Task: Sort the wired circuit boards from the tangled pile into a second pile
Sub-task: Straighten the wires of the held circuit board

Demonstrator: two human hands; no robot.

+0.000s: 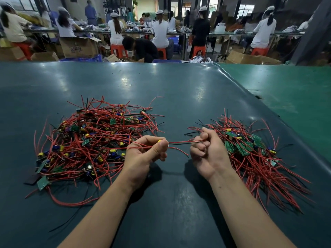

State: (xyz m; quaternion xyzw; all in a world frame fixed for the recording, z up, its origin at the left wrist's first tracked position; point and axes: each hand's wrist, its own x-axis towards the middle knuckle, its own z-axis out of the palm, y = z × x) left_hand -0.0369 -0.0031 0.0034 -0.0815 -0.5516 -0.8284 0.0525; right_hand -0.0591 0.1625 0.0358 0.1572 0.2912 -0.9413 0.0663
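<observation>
2 hands [146, 151] [206, 149] grip red wires [180, 141]; 2 piles [93, 140] [254, 151] flank them.

Lighting: even and moderate, supplied from overhead; pale glare patches are reflected on the glossy dark table cover [125, 81]. Shadows: soft, short, cast beneath the left hand [145, 154] and right hand [206, 154] and their forearms. Background: daylight is admitted through distant windows [247, 9], slightly overexposed; the hall is rendered dim and soft, with seated workers [160, 31] blurred. Distortion: wide-angle bowing is seen at the table's far edge and frame corners. Foreground: reasonably sharp, colours saturated.
</observation>
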